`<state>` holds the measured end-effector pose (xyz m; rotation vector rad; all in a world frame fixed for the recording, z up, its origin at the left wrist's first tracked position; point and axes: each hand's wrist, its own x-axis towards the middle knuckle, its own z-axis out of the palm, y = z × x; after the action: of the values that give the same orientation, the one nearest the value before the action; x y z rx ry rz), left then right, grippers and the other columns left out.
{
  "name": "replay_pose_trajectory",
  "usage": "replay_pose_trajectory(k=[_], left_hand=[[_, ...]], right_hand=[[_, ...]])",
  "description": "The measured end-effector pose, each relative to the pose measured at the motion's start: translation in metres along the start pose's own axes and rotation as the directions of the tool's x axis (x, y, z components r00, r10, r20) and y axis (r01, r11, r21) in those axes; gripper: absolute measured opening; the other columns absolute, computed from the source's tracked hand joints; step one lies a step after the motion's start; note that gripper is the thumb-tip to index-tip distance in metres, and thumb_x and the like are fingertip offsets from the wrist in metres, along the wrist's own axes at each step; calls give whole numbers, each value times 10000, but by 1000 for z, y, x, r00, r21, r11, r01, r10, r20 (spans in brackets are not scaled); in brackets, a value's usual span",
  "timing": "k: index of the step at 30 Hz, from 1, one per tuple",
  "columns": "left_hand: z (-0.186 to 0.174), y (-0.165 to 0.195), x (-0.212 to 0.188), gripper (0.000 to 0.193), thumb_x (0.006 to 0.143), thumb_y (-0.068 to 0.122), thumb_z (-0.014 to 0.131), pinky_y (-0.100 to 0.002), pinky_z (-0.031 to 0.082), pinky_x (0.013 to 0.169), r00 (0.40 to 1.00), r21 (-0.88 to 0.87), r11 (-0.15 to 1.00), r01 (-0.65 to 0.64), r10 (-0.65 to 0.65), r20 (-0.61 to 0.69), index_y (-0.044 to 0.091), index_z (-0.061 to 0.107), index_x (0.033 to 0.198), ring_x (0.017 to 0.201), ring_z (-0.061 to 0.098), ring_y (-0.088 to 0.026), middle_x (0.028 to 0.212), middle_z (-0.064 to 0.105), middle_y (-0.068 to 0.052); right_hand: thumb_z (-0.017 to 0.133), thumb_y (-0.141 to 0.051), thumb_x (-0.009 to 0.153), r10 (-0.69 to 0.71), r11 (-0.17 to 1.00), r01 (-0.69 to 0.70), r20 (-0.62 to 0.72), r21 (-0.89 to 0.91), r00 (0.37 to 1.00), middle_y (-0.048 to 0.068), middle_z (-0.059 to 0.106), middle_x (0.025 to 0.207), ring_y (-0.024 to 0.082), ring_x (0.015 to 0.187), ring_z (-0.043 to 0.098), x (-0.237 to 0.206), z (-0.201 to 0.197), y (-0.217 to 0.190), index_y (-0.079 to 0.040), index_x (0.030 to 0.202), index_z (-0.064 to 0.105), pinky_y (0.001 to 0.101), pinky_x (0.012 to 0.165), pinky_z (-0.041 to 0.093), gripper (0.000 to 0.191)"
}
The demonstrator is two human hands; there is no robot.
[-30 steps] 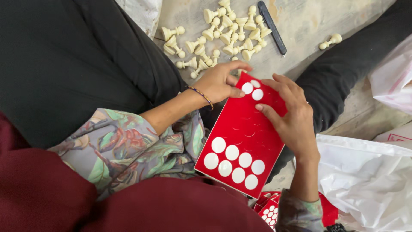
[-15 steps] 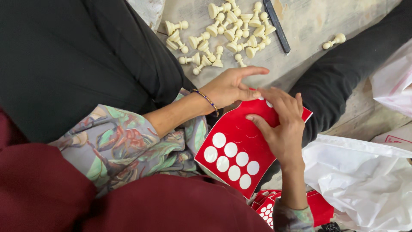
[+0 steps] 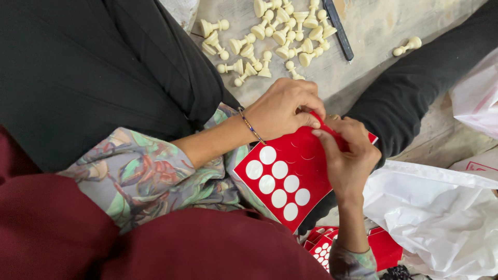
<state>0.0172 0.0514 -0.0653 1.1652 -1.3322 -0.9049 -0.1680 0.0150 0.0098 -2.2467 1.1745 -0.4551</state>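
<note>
Both the left hand (image 3: pixel 284 108) and right hand (image 3: pixel 348 158) pinch the glossy red sticker sheet (image 3: pixel 290 179) of white circles, below smooth cream pawns (image 3: pixel 270 36).

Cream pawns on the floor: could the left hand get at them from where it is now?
Probably yes. The left hand rests on the red sheet, and the cream pawns lie just beyond its knuckles with nothing between, though it would have to let go of the sheet.

Single head view, steep downward look, close over lap and floor (image 3: pixel 373 31).
</note>
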Motion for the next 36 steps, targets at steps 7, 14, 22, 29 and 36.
replay_pose_trajectory(k=[7, 14, 22, 29, 36], left_hand=[[2, -9, 0, 136, 767, 137, 841, -379, 497, 626, 998, -32, 998, 62, -62, 4, 59, 771, 854, 676, 659, -245, 748, 650, -100], [3, -8, 1, 144, 768, 143, 842, -357, 508, 621, 994, -87, 990, 110, -108, 32, 49, 782, 859, 661, 672, -222, 749, 690, -100], [5, -9, 0, 132, 786, 136, 827, -349, 518, 624, 991, -101, 986, 131, -128, 42, 43, 788, 870, 660, 679, -223, 763, 715, -110], [6, -13, 1, 114, 823, 134, 787, -330, 546, 650, 988, -137, 979, 152, -146, 54, 40, 792, 888, 685, 719, -211, 798, 754, -108], [10, -14, 1, 127, 822, 134, 768, -324, 564, 653, 986, -131, 978, 161, -155, 55, 27, 793, 885, 665, 741, -204, 785, 766, -127]], right_hand=[[789, 60, 955, -137, 987, 128, -90, -99, 986, 72, 758, 1116, 222, 1051, 726, -5, 4, -10, -28, 1064, 717, 342, 1001, 567, 158], [790, 111, 900, -310, 929, 263, -159, -261, 937, 64, 754, 1122, 233, 1006, 677, -12, 9, 3, -70, 1009, 742, 313, 839, 534, 216], [789, 92, 945, -313, 930, 278, -127, -239, 941, 41, 745, 1149, 217, 1056, 666, -11, 5, 5, -76, 1087, 733, 315, 933, 522, 227], [783, 98, 948, -349, 905, 309, -97, -292, 932, 25, 741, 1078, 225, 1057, 664, -9, 3, 6, -83, 1048, 746, 311, 891, 531, 210], [768, 127, 961, -376, 897, 339, -89, -284, 922, 36, 736, 1088, 231, 1050, 669, -11, 3, 10, -77, 1038, 738, 314, 900, 536, 220]])
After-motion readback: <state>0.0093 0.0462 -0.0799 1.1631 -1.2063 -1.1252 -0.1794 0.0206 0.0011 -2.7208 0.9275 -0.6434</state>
